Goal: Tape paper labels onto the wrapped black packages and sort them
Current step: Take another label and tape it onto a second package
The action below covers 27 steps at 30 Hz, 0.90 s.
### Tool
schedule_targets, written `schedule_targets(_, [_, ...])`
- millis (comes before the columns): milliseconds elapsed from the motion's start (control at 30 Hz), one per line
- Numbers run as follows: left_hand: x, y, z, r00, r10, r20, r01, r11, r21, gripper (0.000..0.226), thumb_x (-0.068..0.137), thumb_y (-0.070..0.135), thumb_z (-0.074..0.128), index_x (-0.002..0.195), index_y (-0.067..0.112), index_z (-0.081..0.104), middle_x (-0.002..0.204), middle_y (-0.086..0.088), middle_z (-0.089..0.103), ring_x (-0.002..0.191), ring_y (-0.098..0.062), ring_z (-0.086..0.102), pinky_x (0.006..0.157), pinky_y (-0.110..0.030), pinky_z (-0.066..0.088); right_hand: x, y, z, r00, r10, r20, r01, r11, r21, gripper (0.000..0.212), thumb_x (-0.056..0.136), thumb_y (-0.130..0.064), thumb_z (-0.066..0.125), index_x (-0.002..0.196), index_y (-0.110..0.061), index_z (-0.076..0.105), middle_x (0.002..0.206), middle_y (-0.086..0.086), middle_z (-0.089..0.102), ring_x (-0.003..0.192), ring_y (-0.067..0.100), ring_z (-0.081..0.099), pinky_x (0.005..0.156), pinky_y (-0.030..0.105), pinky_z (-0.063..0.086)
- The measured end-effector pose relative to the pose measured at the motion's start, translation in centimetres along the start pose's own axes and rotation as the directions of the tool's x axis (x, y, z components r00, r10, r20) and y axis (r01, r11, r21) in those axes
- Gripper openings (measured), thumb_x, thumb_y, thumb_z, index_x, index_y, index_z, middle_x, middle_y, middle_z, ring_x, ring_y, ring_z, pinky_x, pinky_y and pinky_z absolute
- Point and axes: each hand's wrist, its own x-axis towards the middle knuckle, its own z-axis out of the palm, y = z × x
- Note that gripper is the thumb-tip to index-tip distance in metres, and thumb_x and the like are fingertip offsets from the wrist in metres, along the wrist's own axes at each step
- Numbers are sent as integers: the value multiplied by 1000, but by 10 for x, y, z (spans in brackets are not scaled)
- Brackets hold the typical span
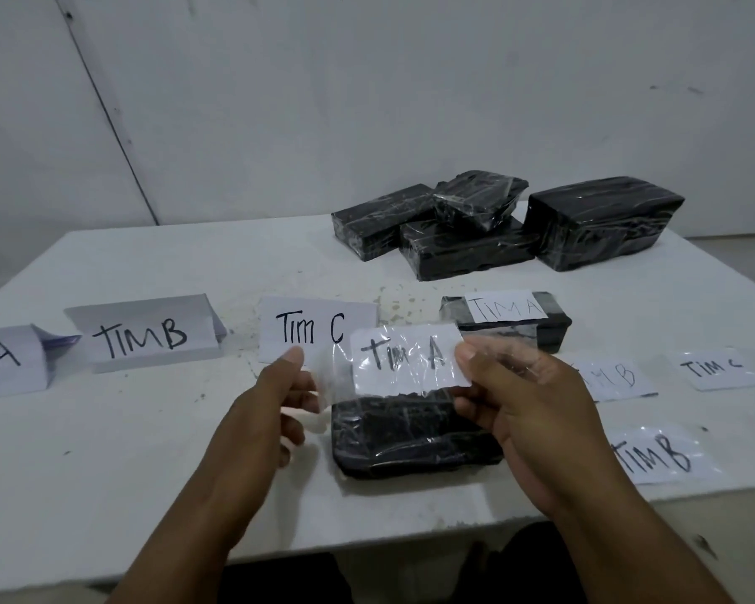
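Observation:
A paper label reading "Tim A" [406, 361], stuck to a strip of clear tape, hangs in the air between my hands. My left hand [275, 403] pinches the tape's left end and my right hand [511, 394] pinches its right end. Just below the label, a wrapped black package [410, 438] lies on the white table [149, 451] near the front edge. Behind it lies another black package [506, 320] with a "Tim A" label on top.
Several unlabelled black packages [511, 224] are piled at the back right. Folded paper signs stand in a row: "A" [5, 364], "TIM B" [145, 333], "Tim C" [310, 329]. Loose taped labels lie at right: "Tim B" [615, 377], "Tim C" [711, 368], "TIM B" [654, 455].

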Motion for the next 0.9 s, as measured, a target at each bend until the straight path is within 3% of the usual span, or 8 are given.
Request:
schedule_targets(67, [2,1,3,999,39,30,-39,999,-21,47,76,69,54,72,28,75,72,4,67,71,-20,57,67,-40,43,0,1,0,1000,-14,-4,14,1000,-28,12,84,-14,78,96,-11,80,86,8,77,72,17,72,65,27,58])
schedule_targets(167, [4,-2,5,991,130,37,-129,991,-17,34,87,55,68,79,23,76,70,1,64,72,-20,57,69,-39,45,0,2,-1,999,-47,-13,45,994,-95,10,86,-15,78,95,-13,81,83,3,78,70,14,73,66,27,59])
schedule_targets(300, [8,-2,7,987,156,26,-153,985,-76,22,96,28,64,80,19,77,80,-5,74,70,-18,61,71,-40,48,1,3,-1,996,-84,-31,76,977,-198,9,87,-19,78,95,-17,81,83,0,79,70,16,75,74,38,63])
schedule_targets(467, [10,-1,2,985,174,-10,-174,984,-42,21,95,28,66,77,20,75,77,-6,73,68,-17,64,70,-40,50,-1,2,-3,992,-114,-55,92,949,-302,10,91,-27,74,95,-19,80,82,1,79,73,21,77,80,48,64])
schedule_targets(567, [8,-2,0,980,193,-43,-192,981,19,19,95,27,68,79,20,76,76,-4,75,65,-14,64,68,-36,50,-2,1,-6,979,-194,-60,145,875,-462,14,93,-34,69,90,-25,80,77,-6,79,68,15,76,74,39,64])
schedule_targets(767, [3,-4,1,976,210,-61,-201,971,131,14,90,29,73,79,22,78,72,0,76,62,-10,68,65,-32,52,-2,1,-13,944,-330,-26,237,728,-644,7,89,-36,74,84,-39,78,76,-32,72,78,-11,67,62,5,47])
schedule_targets(900, [3,-5,1,967,237,-87,-209,945,250,16,89,34,74,77,24,76,70,6,75,63,-6,68,64,-26,48,0,1,-18,951,-307,-26,209,706,-677,9,84,-37,80,82,-28,78,76,-20,75,74,-2,70,64,19,52])
